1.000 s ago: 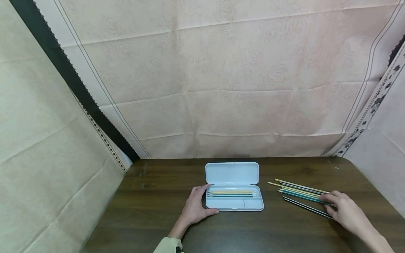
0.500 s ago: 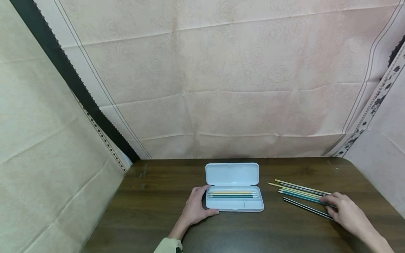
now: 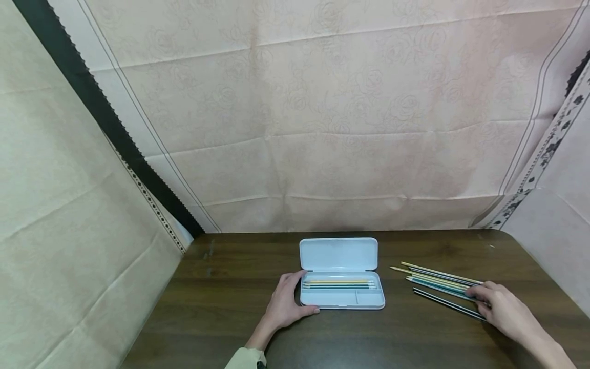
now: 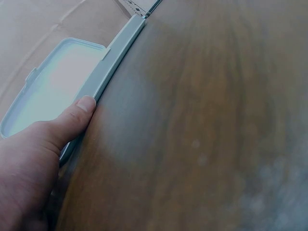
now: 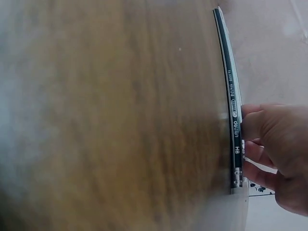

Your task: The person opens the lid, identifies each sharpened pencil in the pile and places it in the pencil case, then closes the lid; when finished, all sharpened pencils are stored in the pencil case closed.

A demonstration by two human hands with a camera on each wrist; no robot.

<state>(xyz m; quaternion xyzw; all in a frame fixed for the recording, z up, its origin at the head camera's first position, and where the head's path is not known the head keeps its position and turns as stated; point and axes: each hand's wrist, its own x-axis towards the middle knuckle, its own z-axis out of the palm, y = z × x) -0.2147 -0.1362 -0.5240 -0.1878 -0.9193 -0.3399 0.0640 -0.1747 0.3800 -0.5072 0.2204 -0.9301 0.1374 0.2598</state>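
The light blue pencil case (image 3: 328, 298) lies with its lid (image 3: 338, 254) folded back, a few pencils (image 3: 338, 287) in its rear compartment. My left hand (image 3: 285, 302) grips the case's left end, thumb (image 4: 79, 113) along the front edge. To the right, several yellow, teal and dark pencils (image 3: 438, 278) lie side by side on the table. My right hand (image 3: 502, 310) pinches teal ones near their right ends; exactly which ones its fingers hide. Nearer the front, dark striped pencils (image 3: 447, 303) reach to just under that hand. The right wrist view shows a dark HB pencil (image 5: 234, 113) beside the fingertips.
The brown wooden table (image 3: 221, 287) has rounded back corners. A pale patterned cloth (image 3: 345, 128) hangs behind it, with more cloth on the left and right sides. A tiny light scrap (image 3: 491, 246) lies near the back right.
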